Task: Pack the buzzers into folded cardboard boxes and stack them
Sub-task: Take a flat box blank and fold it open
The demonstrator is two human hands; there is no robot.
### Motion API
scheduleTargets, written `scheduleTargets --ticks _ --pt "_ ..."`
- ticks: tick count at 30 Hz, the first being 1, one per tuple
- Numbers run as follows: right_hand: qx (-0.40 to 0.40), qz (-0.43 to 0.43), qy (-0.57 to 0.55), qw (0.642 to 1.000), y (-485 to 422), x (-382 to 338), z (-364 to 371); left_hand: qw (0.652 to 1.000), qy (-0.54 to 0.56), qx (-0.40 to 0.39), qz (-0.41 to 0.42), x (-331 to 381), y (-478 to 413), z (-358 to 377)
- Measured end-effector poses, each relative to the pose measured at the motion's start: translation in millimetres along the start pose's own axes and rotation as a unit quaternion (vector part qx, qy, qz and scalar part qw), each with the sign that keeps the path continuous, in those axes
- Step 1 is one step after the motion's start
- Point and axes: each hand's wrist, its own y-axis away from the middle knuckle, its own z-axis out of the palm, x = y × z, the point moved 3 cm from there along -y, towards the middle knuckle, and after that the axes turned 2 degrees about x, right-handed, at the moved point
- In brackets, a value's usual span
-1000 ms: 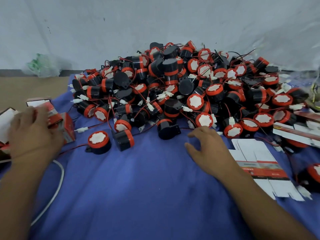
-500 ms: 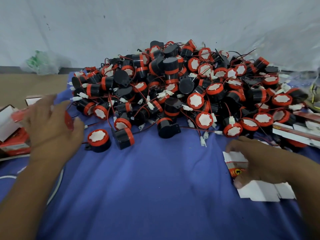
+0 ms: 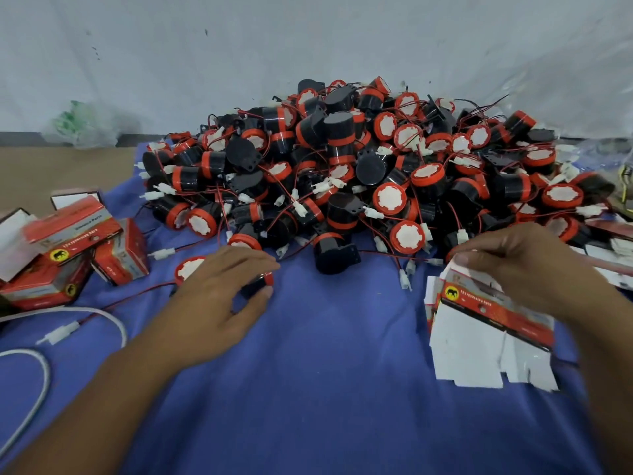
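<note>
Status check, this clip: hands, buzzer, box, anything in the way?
Left hand grips a loose buzzer. Right hand pinches an unfolded box. Red wire trails beside left hand.

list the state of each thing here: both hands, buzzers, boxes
left hand, gripping the single buzzer
single buzzer, on its side on the blue cloth, under the left hand's fingers
right hand, pinching the flat box's top edge
flat box, unfolded, top edge raised
buzzer pile, loose heap, wires tangled
packed boxes, folded up, lying jumbled, not stacked
</note>
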Motion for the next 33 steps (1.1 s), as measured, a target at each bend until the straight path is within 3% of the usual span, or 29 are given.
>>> scheduleTargets --ticks 6,9,11,14,16,18,20,22,24,27,33 --pt "0.105 -0.062 0.112 0.986 -3 -30 -1 1.0 0.019 0.008 0.002 5 1 0" --pt "0.25 -0.139 0.037 0.957 12 -61 -18 0.996 0.076 0.029 -0.038 5 0 -2" --pt "0.297 -0.188 -0.051 0.935 26 -88 -15 0.981 0.188 0.005 -0.052 14 0 -2" --pt "0.279 -0.199 -0.149 0.928 30 -114 18 0.943 0.327 -0.059 -0.028 35 0 7" --pt "0.257 -0.189 -0.184 0.93 27 -120 44 0.945 0.317 -0.058 -0.053 42 1 16" --pt "0.224 -0.16 -0.218 0.936 23 -121 66 0.952 0.27 -0.041 -0.136 34 3 21" --pt "0.229 -0.162 -0.191 0.941 23 -122 81 0.946 0.287 -0.002 -0.153 30 1 23" --pt "0.21 -0.201 -0.115 0.95 24 -128 93 0.904 0.403 0.04 -0.133 30 -4 21" --pt "0.106 -0.206 -0.107 0.967 25 -131 105 0.868 0.482 0.035 -0.119 32 -5 18" --pt "0.001 -0.184 -0.128 0.975 23 -127 113 0.882 0.463 -0.014 -0.087 33 -2 18" --pt "-0.062 -0.202 -0.156 0.965 16 -117 109 0.889 0.444 -0.092 -0.06 31 1 16"
